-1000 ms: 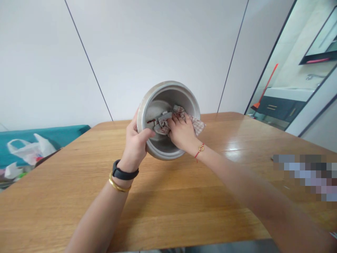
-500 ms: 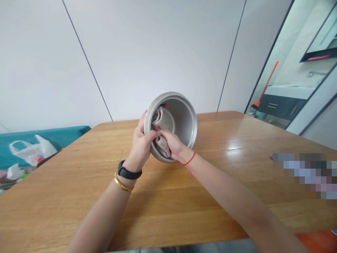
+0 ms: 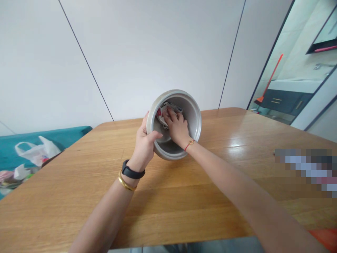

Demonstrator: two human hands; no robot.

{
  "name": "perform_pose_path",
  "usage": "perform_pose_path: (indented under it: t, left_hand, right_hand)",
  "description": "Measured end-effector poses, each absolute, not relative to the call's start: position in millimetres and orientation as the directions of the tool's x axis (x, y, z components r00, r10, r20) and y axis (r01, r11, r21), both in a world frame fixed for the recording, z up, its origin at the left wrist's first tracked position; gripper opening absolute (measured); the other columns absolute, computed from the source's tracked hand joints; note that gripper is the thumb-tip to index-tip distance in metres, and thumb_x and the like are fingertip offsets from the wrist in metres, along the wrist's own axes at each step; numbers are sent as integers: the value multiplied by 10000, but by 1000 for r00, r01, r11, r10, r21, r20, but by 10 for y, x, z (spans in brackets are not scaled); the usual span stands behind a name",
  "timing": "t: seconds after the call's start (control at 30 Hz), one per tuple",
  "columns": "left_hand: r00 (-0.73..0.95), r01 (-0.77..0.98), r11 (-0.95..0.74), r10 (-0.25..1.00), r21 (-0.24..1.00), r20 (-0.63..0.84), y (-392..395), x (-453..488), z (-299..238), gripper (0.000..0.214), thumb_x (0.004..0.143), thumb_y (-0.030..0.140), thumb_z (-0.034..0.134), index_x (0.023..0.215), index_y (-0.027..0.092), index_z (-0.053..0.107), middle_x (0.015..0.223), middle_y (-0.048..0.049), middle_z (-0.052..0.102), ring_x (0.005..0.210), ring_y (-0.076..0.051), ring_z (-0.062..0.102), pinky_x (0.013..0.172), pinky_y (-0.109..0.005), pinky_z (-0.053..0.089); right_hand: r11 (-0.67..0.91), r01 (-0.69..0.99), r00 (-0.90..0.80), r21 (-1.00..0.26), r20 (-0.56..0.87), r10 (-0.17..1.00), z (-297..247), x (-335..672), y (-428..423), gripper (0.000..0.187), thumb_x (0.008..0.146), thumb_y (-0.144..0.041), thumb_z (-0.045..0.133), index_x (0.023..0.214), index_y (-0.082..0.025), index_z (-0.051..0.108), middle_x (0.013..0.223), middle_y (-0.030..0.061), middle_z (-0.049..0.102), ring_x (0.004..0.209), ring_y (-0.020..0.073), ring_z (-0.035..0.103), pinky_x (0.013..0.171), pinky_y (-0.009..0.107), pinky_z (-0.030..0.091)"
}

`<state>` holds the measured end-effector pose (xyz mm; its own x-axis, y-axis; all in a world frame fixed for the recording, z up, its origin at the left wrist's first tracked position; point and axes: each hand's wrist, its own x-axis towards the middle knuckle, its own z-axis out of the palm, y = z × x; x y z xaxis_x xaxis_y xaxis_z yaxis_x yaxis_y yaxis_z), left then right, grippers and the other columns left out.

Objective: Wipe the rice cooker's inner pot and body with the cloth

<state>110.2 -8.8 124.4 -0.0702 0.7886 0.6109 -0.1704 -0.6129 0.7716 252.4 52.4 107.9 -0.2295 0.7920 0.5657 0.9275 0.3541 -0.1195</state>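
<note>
A round metal pot [image 3: 193,117] is held tilted above the wooden table [image 3: 168,196], its mouth turned toward me. My left hand [image 3: 144,144] grips the pot's left rim, thumb hooked inside, with a black band and a gold bangle on the wrist. My right hand [image 3: 177,127] reaches inside the pot and presses a checked cloth [image 3: 164,109] against the upper left of the inner wall. Most of the cloth is hidden under my fingers. A red string bracelet sits on my right wrist.
White wall panels rise behind the table. A teal bench [image 3: 39,138] at the left carries a white plastic bag [image 3: 35,153]. At the right, a doorway shows a room with a red broom [image 3: 268,84] and a dark cabinet. A blurred patch lies on the table's right side.
My right hand moved the cloth from the pot's lower left wall up to the upper inside. The pot shifted slightly right in my left hand's grip.
</note>
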Motion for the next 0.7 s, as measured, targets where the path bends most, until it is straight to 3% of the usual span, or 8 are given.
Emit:
perform_pose_path:
  t: [0.13, 0.23, 0.33, 0.4, 0.5, 0.57, 0.63, 0.7]
  left_hand:
    - [-78, -232, -562, 824, 793, 561, -116, 1087, 1364, 395, 564, 146, 681, 949, 217, 737, 904, -8, 747, 904, -250, 689, 779, -339, 560]
    - [-95, -240, -579, 813, 779, 575, -91, 1078, 1371, 377, 548, 136, 694, 913, 217, 733, 872, 3, 732, 888, -234, 681, 774, -324, 553]
    - [-66, -240, -554, 828, 797, 556, -77, 1078, 1330, 309, 572, 150, 727, 874, 218, 728, 857, -7, 725, 912, -246, 688, 798, -340, 564]
    - [-35, -233, -527, 844, 817, 535, -83, 1087, 1313, 266, 610, 182, 763, 871, 218, 729, 882, -25, 736, 929, -260, 700, 815, -359, 574]
    - [-23, -242, -535, 837, 810, 546, -101, 1107, 1322, 307, 673, 270, 842, 960, 218, 746, 1021, -53, 766, 1036, -280, 710, 897, -373, 571]
    - [-19, -265, -544, 829, 797, 559, -105, 1119, 1335, 358, 722, 376, 873, 1017, 217, 747, 1063, -65, 770, 1081, -291, 710, 935, -382, 566]
    - [-8, -296, -545, 822, 784, 569, -93, 1125, 1333, 414, 754, 502, 872, 1025, 217, 745, 1045, -74, 772, 1080, -302, 716, 929, -392, 574]
    - [7, -320, -540, 820, 778, 572, -69, 1125, 1310, 493, 742, 604, 870, 1029, 223, 746, 1030, -79, 772, 1078, -309, 718, 915, -397, 582]
  right_hand:
    - [297, 950, -211, -95, 504, 838, 1100, 2628, 254, 612, 1019, -163, 326, 1606, -227, 487, 1659, 201, 406, 1283, 419, 549, 928, 569, 546]
    - [412, 893, -331, -182, 353, 875, 1106, 2610, 98, 491, 968, -178, 468, 1398, -249, 694, 1402, 184, 662, 1149, 374, 648, 901, 500, 556]
    - [543, 621, -528, -565, 212, 823, 1063, 2503, 95, 259, 856, -149, 578, 943, -241, 804, 971, 79, 787, 926, 258, 706, 870, 375, 563]
    - [451, 294, -535, -843, 246, 808, 1019, 2400, 139, 160, 810, -163, 597, 780, -220, 743, 784, 30, 748, 831, 208, 699, 842, 323, 570]
    - [276, -168, -397, -946, 321, 860, 983, 2246, 159, 163, 837, -299, 628, 926, -234, 748, 788, 8, 726, 868, 204, 711, 854, 330, 591]
    - [331, -278, -279, -901, 406, 870, 992, 2162, 121, 288, 888, -370, 600, 1117, -271, 744, 917, 17, 744, 1029, 214, 709, 949, 358, 585]
    - [528, -179, -125, -830, 551, 825, 1021, 2111, 67, 395, 944, -347, 528, 1298, -299, 698, 1149, 38, 735, 1262, 211, 628, 1106, 384, 513]
    - [684, 87, -17, -724, 685, 728, 1058, 2104, 31, 493, 984, -282, 451, 1445, -290, 627, 1407, 65, 639, 1450, 211, 477, 1223, 404, 402]
